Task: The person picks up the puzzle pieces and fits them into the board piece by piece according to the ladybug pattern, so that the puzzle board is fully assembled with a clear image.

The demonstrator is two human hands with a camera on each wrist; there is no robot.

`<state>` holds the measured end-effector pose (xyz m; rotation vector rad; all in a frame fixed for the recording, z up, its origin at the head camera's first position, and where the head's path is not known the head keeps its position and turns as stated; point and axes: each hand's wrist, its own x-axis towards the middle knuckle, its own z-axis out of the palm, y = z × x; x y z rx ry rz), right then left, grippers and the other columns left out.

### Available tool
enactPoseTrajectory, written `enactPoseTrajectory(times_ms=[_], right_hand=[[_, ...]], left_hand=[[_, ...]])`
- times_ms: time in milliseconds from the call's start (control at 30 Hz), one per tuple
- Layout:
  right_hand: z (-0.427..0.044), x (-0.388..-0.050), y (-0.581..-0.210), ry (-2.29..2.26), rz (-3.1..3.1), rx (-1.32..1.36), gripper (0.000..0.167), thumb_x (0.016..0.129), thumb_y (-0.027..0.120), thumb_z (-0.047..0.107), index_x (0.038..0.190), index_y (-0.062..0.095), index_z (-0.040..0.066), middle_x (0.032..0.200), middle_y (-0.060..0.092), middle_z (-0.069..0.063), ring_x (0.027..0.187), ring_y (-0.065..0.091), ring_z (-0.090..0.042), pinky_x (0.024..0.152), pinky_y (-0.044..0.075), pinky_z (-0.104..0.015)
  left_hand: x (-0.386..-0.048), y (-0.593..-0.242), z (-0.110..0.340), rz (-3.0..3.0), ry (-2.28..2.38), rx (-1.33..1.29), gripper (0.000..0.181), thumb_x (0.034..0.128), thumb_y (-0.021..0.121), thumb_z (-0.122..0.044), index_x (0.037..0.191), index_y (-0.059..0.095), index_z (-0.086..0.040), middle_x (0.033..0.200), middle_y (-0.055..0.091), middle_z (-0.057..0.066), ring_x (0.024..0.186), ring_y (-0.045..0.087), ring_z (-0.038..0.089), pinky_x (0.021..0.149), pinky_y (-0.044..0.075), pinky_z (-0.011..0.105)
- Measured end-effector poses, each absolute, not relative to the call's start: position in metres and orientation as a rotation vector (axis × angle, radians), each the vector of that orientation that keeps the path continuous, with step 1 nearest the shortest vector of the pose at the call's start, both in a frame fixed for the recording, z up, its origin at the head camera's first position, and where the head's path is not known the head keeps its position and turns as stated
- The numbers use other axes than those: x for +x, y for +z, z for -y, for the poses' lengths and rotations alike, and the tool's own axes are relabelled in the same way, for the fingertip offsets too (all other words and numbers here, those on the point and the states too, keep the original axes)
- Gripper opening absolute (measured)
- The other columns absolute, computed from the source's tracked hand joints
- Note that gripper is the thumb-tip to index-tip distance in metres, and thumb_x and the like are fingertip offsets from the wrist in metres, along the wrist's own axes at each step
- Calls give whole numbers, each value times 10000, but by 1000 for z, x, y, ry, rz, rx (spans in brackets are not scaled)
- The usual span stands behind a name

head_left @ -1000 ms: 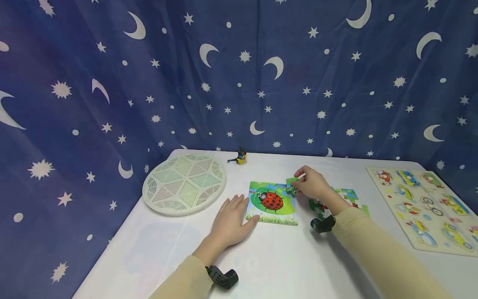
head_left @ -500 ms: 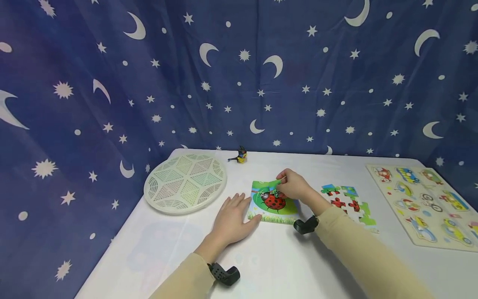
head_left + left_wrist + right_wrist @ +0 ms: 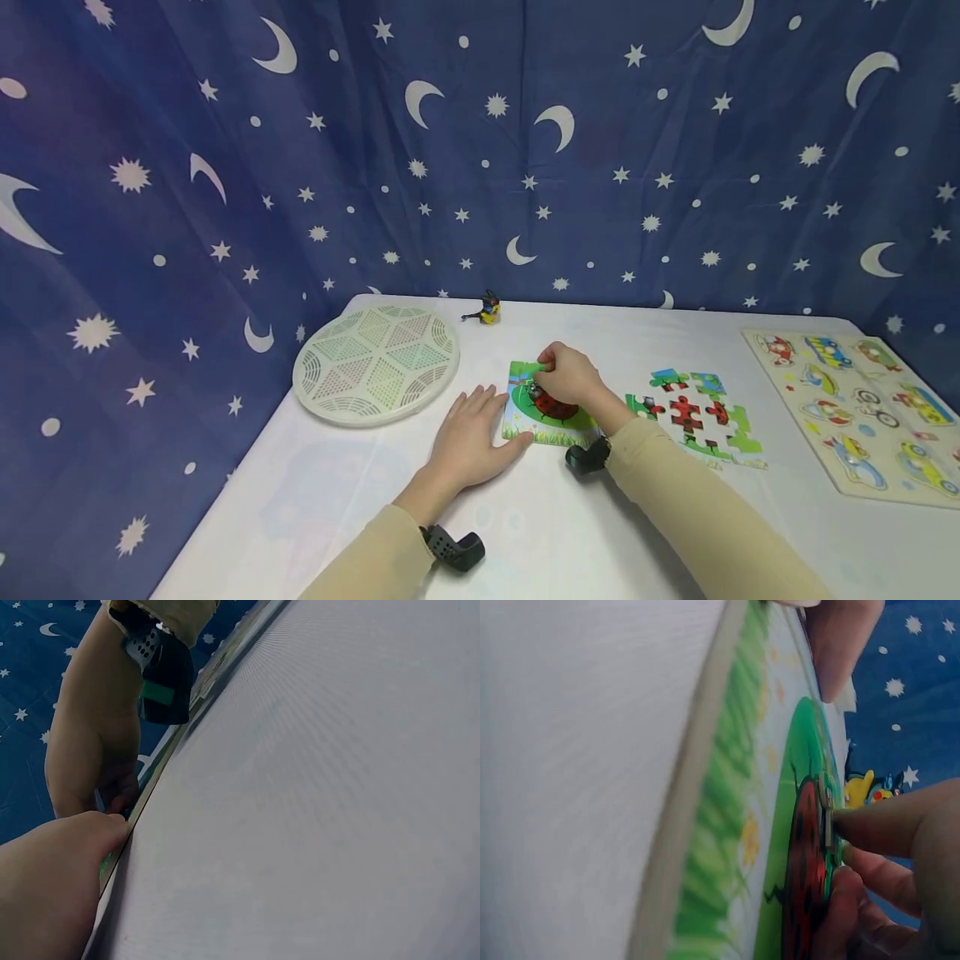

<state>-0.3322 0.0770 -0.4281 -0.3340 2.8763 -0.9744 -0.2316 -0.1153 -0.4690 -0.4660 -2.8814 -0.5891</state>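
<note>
A square ladybug puzzle board lies on the white table, its picture partly covered by my right hand. Between the thumb and fingers of that hand is a small green puzzle piece, held against the board near the ladybug's head, as the right wrist view shows. My left hand rests flat with fingers extended along the board's left side, the thumb touching its lower left corner. To the right lie several loose puzzle pieces, red, green and blue. In the left wrist view the board shows only as a thin edge.
A round patterned plastic lid or tray sits at the left. Behind the board stands a small black and yellow toy figure. A large picture board with vehicle shapes lies at the right, and a starry curtain hangs behind.
My right hand has moved left with the puzzle piece, from the board's upper right to near the ladybug's head. More of the loose pieces show now. My left hand has stayed put.
</note>
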Motion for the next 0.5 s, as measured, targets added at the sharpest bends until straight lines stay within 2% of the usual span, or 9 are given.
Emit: enactPoseTrajectory(times_ms=[200, 500], right_hand=[[-79, -339, -427, -1000, -2838, -372, 291, 937, 717, 261, 1152, 655, 75, 1061, 648, -85, 978, 600, -264, 897, 522, -469], [-82, -336, -432, -1023, -2815, -299, 312, 908, 744, 293, 1123, 656, 86, 1048, 643, -70, 970, 597, -255, 890, 513, -445]], left_hand=[[-233, -462, 117, 2875, -553, -476, 783, 952, 546, -659, 1492, 530, -93, 1573, 448, 125, 1500, 325, 287, 1255, 171, 447], [-230, -467, 115, 2875, -626, -481, 785, 949, 560, -655, 1493, 530, -91, 1574, 445, 132, 1498, 328, 296, 1254, 172, 454]])
